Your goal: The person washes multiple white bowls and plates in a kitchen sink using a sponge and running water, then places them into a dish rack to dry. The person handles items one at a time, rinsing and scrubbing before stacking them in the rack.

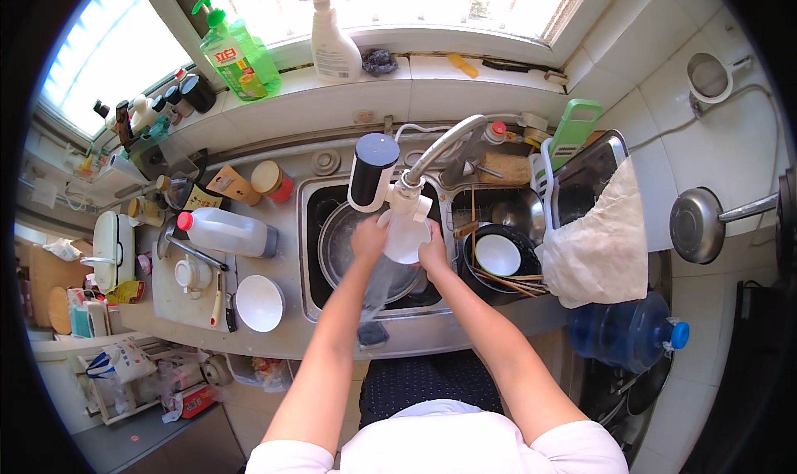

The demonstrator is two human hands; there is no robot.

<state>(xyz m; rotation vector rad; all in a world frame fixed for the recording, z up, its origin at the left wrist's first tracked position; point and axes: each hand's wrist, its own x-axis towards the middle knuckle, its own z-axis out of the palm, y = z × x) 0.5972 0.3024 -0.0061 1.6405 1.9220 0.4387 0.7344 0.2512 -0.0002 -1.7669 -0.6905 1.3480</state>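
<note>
A white bowl (405, 242) is tilted under the faucet, its left and right sides between my two hands. My left hand (368, 238) grips its left edge, the fingertips partly hidden near the faucet filter. Along the right rim, my right hand (434, 251) holds it with the thumb on the near side. Water streams off the bowl toward the front of the sink. Below lies a wide metal basin (336, 259) in the left sink bowl. Right above my hands is the white faucet filter (408, 201), on a curved metal spout (445, 144).
The right sink holds a black pot (467, 271) with a small bowl (498, 255) and chopsticks (510, 281). Left on the counter are another white bowl (260, 303), a knife (231, 312) and a plastic jug (227, 232). A dish rack (548, 181) draped with cloth (601, 243) stands right.
</note>
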